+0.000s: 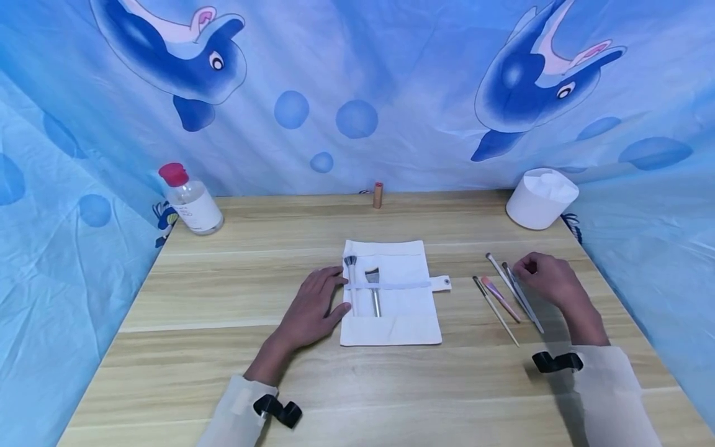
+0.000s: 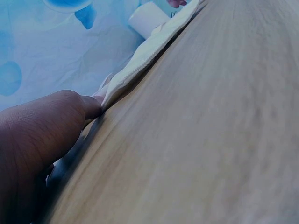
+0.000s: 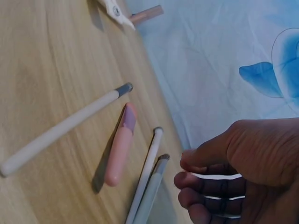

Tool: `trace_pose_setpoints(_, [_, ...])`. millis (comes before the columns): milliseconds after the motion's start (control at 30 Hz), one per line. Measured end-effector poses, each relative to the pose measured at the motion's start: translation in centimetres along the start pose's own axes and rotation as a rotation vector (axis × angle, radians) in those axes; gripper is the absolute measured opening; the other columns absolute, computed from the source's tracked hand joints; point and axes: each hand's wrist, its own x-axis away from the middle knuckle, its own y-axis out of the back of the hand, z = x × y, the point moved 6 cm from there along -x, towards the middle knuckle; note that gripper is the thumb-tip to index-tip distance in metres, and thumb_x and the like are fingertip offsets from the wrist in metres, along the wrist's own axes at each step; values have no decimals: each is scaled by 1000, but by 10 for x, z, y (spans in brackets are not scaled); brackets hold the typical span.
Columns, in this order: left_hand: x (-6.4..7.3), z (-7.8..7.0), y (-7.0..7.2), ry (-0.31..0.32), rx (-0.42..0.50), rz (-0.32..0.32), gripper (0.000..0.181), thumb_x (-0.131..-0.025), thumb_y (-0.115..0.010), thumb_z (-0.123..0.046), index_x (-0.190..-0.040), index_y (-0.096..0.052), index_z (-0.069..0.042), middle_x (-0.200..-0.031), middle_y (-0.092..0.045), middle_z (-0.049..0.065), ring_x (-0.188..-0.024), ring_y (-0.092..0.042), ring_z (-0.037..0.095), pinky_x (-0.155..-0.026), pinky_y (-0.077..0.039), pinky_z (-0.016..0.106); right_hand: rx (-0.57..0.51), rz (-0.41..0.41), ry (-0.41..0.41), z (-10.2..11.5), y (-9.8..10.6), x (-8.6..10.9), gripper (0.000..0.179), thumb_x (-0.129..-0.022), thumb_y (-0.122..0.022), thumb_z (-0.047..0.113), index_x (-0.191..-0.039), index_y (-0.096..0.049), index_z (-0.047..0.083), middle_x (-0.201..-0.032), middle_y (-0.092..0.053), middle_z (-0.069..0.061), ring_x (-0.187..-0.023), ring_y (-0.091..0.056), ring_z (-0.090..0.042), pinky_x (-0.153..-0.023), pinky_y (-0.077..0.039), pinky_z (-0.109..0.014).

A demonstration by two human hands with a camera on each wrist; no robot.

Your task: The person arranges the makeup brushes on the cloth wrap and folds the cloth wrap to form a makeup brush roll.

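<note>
A white cloth brush roll (image 1: 404, 329) lies spread in front of me. A fluffy makeup brush (image 1: 350, 273) and a wide flat brush (image 1: 375, 301) are tucked under its elastic strap. My left hand (image 1: 313, 307) rests at the roll's left edge, fingers and thumb touching the cloth. Right of the roll lie a thin brush (image 3: 60, 128), a pink brush (image 3: 120, 156), a white-handled brush (image 3: 147, 175) and a grey-handled brush (image 3: 152, 191). Close beside their bristle ends is my right hand (image 1: 550, 279), its fingers loosely bent with nothing between them.
A clear bottle with a red cap (image 1: 195, 208) stands at the back left. A brown tube (image 1: 377, 195) is upright at the back middle, and a white tissue roll (image 1: 539, 198) at the back right. Blue dolphin-print cloth (image 1: 357, 74) hangs behind the wooden table (image 1: 184, 366).
</note>
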Motion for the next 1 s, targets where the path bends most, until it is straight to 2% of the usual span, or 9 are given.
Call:
trace_pose_setpoints(300, [0,0,-1,15,-16,25,49,-101,-55,-41,-137,-53,-8,-153,-39,12,-145,-30,27,-123,-13,43,-13,65,-108,-13,-16,-1,27,-98,-62,25,-101,-67,-1,-90,-64,-13,-77,-56,-25,-58,-45,-31])
trace_pose_setpoints(633, [2,-1,0,4,-10,6,48,-100,-59,-39,-136,-54,-7,-152,-41,13,-144,-32,30,-123,-13,45,2,70,-152,-8,-21,1,26,-95,-60,23,-99,-66,-2,-89,-64,-14,-74,-56,-25,-56,-45,-31])
trace_pose_setpoints(1000, [2,-2,1,4,-6,-3,48,-100,-59,-38,-136,-54,-7,-152,-41,13,-143,-33,29,-123,-14,45,34,51,-175,-10,-23,1,21,-93,-58,21,-88,-67,2,-79,-60,-11,-69,-54,-25,-53,-44,-32])
